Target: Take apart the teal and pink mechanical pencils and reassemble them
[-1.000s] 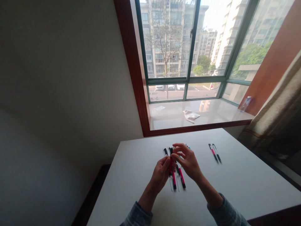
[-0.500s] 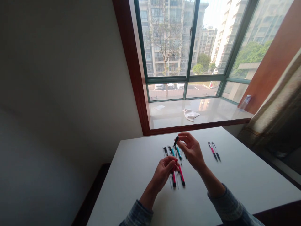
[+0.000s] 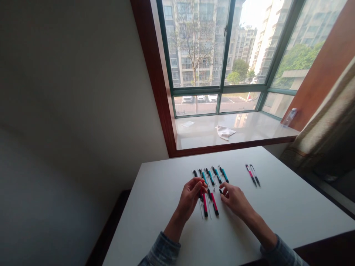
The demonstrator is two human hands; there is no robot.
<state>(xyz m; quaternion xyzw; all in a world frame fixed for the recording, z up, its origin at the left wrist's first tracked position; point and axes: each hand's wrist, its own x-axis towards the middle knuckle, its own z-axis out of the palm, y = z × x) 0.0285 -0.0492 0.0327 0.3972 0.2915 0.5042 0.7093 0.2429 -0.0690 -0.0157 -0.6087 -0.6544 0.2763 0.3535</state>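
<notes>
Here, the left hand [image 3: 190, 195] pinches a red pen barrel [image 3: 202, 181], fingers closed and hiding most of it, above the white table [image 3: 155, 214]. Teal pen barrels [image 3: 217, 176] lie beyond, pink pen barrels [image 3: 214, 204] nearer. The right hand [image 3: 234, 198] grips a black pen piece [image 3: 221, 191], largely hidden. Rightmost lie two pens [image 3: 252, 176], any writing too small to read.

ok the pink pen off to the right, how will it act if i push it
The pink pen looks slim, so it's probably light. Being straight, it should feel stiff. Pushed right, it would likely bump the other pen close beside it.
</notes>
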